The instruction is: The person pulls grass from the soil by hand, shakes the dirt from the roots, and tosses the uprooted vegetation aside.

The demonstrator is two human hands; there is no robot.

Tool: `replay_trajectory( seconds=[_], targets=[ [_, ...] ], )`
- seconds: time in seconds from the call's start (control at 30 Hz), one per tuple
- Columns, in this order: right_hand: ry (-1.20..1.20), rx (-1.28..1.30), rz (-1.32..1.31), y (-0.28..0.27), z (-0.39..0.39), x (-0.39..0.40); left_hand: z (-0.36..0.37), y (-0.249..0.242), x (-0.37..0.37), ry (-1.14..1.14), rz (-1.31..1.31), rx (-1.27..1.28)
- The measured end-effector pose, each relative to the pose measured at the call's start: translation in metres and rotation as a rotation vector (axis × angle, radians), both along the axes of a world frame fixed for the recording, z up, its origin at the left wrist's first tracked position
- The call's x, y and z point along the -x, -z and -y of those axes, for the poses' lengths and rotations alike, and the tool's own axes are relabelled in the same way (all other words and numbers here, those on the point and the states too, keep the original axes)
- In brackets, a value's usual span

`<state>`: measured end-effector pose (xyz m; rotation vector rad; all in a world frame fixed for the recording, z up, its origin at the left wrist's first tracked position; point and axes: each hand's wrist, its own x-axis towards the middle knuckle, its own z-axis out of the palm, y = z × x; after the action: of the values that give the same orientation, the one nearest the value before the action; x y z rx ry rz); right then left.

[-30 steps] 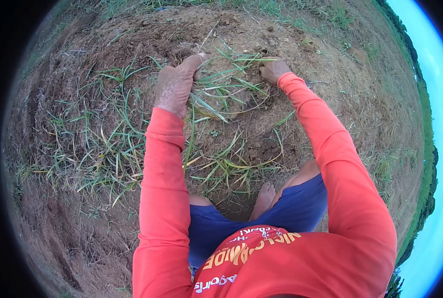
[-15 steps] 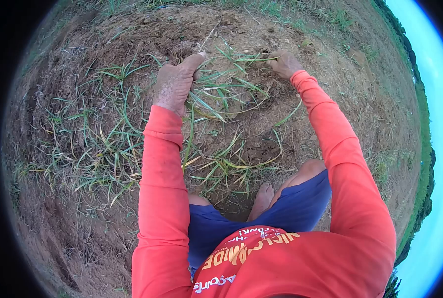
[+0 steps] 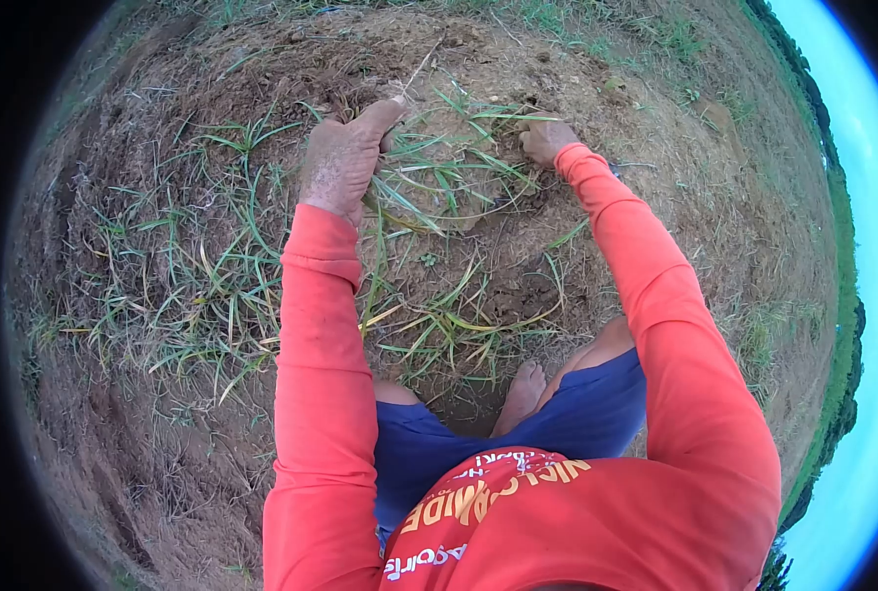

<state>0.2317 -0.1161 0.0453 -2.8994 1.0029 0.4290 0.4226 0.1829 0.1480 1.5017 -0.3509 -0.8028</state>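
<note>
Long green blades of a grass clump (image 3: 449,172) spread over brown soil between my two hands. My left hand (image 3: 348,158) is closed around the clump's left ends, thumb on top and pointing right. Beyond its thumb a thin dry stalk (image 3: 421,67) slants up. At the clump's right side my right hand (image 3: 545,138) is closed, its fingertips down by the soil and partly hidden. What it grips, if anything, is too small to make out.
Another grass clump (image 3: 458,325) grows nearer my body, above a bare foot (image 3: 525,386). More grass (image 3: 212,286) covers the ground at the left. Soil with sparse grass (image 3: 744,217) slopes away at the right, towards trees and sky.
My right hand has moved a little left and down, closer to the soil by the clump. My left hand has hardly moved.
</note>
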Motion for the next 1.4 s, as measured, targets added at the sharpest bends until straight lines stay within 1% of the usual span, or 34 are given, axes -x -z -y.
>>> replay_trajectory(
  seconds=[0.03,0.13,0.2,0.27,0.3,0.4,0.47,0.5,0.53,0.6,0.63,0.67,0.73,0.77,0.83,0.87,0.93,0.97,1.07,1.2,1.3,1.4],
  targets=[
    [-0.091,-0.016,-0.021,-0.001,0.004,0.002,-0.001,0.001,-0.002,-0.010,0.007,-0.012],
    [-0.098,0.225,0.053,-0.009,0.010,0.004,-0.002,0.002,-0.007,-0.011,0.007,-0.024],
    [-0.009,-0.003,0.134,-0.027,0.015,0.017,-0.003,0.005,-0.005,0.014,-0.002,-0.041],
    [0.086,-0.210,0.223,-0.061,0.022,0.025,0.000,0.003,-0.005,0.048,0.007,-0.057],
    [0.163,-0.225,0.218,-0.078,0.017,0.027,0.002,0.002,-0.004,0.099,-0.007,-0.049],
    [0.184,-0.345,0.471,-0.112,-0.011,0.038,0.009,0.011,0.005,0.248,-0.074,-0.006],
    [0.325,-0.561,0.645,-0.126,-0.048,0.027,0.021,0.023,0.017,0.341,-0.158,0.047],
    [0.289,-0.614,0.699,-0.124,-0.071,0.017,0.028,0.024,0.026,0.349,-0.269,0.015],
    [0.256,-0.666,0.754,-0.120,-0.091,0.006,0.035,0.023,0.038,0.313,-0.369,0.091],
    [0.010,-0.763,0.714,-0.121,-0.123,-0.017,0.046,0.022,0.056,0.232,-0.567,0.245],
    [-0.114,-0.811,0.687,-0.119,-0.132,-0.020,0.050,0.029,0.054,0.129,-0.604,0.312],
    [-0.038,-0.704,0.712,-0.111,-0.127,-0.014,0.046,0.036,0.044,0.076,-0.465,0.227],
    [0.081,-0.475,0.755,-0.089,-0.094,-0.002,0.032,0.047,0.008,-0.039,-0.174,0.076],
    [0.017,-0.269,0.582,-0.073,-0.083,0.009,0.021,0.043,-0.002,-0.081,-0.175,0.121],
    [0.037,-0.212,0.312,-0.037,-0.095,0.025,0.004,0.025,-0.016,-0.153,-0.177,0.209],
    [0.048,-0.182,0.173,-0.023,-0.099,0.032,0.000,0.018,-0.018,-0.172,-0.164,0.211],
    [0.166,-0.139,0.231,-0.001,-0.107,0.031,-0.007,0.013,-0.019,-0.209,-0.138,0.205],
    [0.228,-0.119,0.261,0.008,-0.112,0.031,-0.009,0.017,-0.022,-0.174,-0.144,0.191],
    [0.435,-0.281,0.561,0.015,-0.115,0.035,-0.010,0.010,-0.016,-0.140,-0.091,0.197],
    [0.349,-0.196,0.547,0.033,-0.101,0.040,-0.008,0.005,-0.013,-0.104,-0.104,0.209],
    [0.388,-0.135,0.526,0.037,-0.103,0.042,-0.011,0.008,-0.015,-0.094,-0.084,0.199],
    [0.361,-0.064,0.652,0.038,-0.099,0.045,-0.017,0.011,-0.019,-0.095,-0.069,0.168]
  ],
)
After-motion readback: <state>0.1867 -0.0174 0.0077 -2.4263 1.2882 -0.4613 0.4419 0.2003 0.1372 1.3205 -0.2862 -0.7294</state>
